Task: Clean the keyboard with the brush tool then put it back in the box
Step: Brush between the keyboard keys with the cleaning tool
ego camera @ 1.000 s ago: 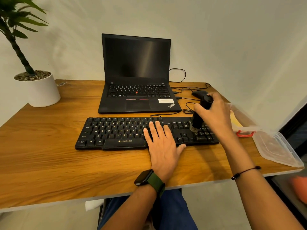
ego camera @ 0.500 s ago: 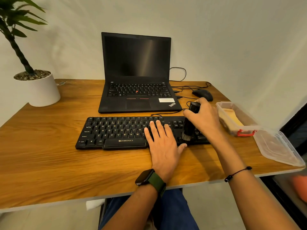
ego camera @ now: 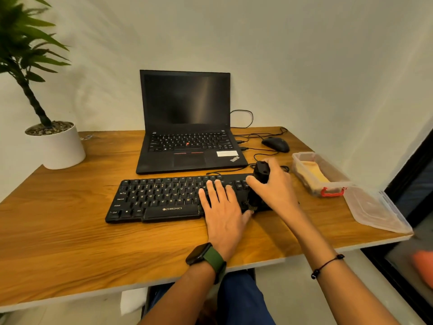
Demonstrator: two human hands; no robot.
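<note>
Leftward along the keyboard (ego camera: pixel 164 198) went the brush tool (ego camera: pixel 257 184), gripped by the right hand (ego camera: pixel 274 186); left hand (ego camera: pixel 222 207) stays flat.

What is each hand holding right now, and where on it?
Right hand grips the brush around its black handle, bristles down on the keyboard. Left hand holds nothing, resting flat on the keys.

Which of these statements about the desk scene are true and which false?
1. The right hand holds the black brush tool over the black keyboard. True.
2. The left hand grips the black computer mouse. False: it rests flat on the keyboard.
3. The clear plastic box stands open, its lid beside it. True.
4. The black laptop is closed. False: it is open, screen dark.
</note>
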